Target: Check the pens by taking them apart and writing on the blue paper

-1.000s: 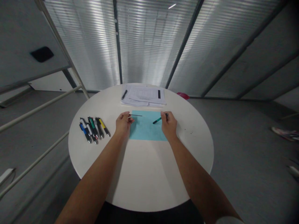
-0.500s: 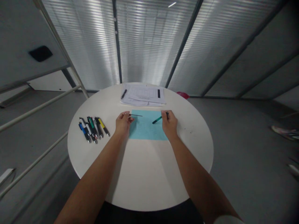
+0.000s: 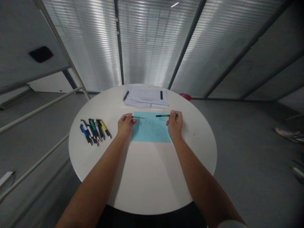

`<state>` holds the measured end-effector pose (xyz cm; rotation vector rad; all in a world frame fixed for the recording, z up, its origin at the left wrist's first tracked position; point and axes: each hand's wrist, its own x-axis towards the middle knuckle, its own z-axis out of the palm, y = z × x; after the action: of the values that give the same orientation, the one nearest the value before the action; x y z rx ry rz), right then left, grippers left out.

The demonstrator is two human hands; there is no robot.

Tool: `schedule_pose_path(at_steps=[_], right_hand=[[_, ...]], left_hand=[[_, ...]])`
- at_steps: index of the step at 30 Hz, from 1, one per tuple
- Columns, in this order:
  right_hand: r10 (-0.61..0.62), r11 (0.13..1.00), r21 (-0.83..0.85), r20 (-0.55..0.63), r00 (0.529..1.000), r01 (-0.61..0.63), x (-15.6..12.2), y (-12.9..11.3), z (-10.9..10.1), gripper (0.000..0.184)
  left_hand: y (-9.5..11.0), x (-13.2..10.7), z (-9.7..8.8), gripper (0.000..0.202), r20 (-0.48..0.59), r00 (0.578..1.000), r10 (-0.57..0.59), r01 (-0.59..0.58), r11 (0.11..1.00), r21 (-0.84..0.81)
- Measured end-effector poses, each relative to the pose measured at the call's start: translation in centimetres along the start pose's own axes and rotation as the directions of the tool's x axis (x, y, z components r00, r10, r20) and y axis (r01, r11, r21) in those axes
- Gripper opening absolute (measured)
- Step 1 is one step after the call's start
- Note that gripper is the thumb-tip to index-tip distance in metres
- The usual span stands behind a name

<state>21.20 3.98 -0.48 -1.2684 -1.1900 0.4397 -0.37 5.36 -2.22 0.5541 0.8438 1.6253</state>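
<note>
My left hand [image 3: 125, 124] pinches a thin black pen refill [image 3: 138, 117] at its end, just over the edge of a light blue sheet of paper [image 3: 151, 129]. My right hand [image 3: 175, 123] holds a green and black pen barrel [image 3: 162, 116] level between its fingers, with the tip pointing left over the sheet. A tiny white piece [image 3: 149, 121] lies on the sheet between my hands. Neither hand touches it.
Several pens [image 3: 94, 131] lie side by side on the round white table [image 3: 152, 177], left of my left hand. A stack of printed papers [image 3: 145, 97] with a black pen [image 3: 126, 95] lies at the far edge. A pink object [image 3: 186, 97] sits beyond the table's rim.
My right hand has moved a little to the right, and the green pen barrel has turned from a slant to level. My left hand and the refill have stayed about the same.
</note>
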Motion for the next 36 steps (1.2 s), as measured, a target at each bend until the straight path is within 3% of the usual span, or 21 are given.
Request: schedule_pose_path(at_steps=[3,6,12,17,22,28,36], right_hand=[[0.031,0.999,-0.014,-0.034,0.999,-0.031,0.0,0.5,0.3,0.021],[-0.006,0.979,-0.205,0.057,0.998,0.017,-0.1,1.0,0.7,0.013],[-0.094,0.779,-0.571,0.303,0.948,0.26,-0.5,1.9,0.8,0.008],[-0.016,0.682,-0.687,0.328,0.944,0.25,-0.7,1.9,0.6,0.012],[-0.021,0.736,-0.64,0.304,0.953,0.22,-0.7,1.6,0.8,0.014],[-0.1,0.906,-0.341,0.403,0.91,0.25,-1.1,0.8,1.4,0.02],[-0.137,0.896,-0.283,0.557,0.819,0.343,-1.5,0.7,1.6,0.014]], left_hand=[[-0.1,0.2,-0.1,0.022,0.006,1.0,0.005,-0.005,1.0,0.003],[-0.2,0.3,-0.2,0.023,0.003,1.0,0.007,-0.007,1.0,0.008],[-0.2,0.2,0.0,0.024,0.004,1.0,-0.004,0.004,1.0,0.026],[-0.2,0.1,0.0,0.023,0.015,1.0,-0.016,0.016,0.999,0.029],[-0.4,0.1,-0.1,0.022,0.047,0.999,0.001,-0.005,0.998,0.07],[-0.8,0.1,-0.4,0.025,0.093,0.995,0.036,-0.056,0.975,0.217],[-1.0,0.1,-0.4,0.022,0.131,0.99,0.054,-0.093,0.944,0.316]])
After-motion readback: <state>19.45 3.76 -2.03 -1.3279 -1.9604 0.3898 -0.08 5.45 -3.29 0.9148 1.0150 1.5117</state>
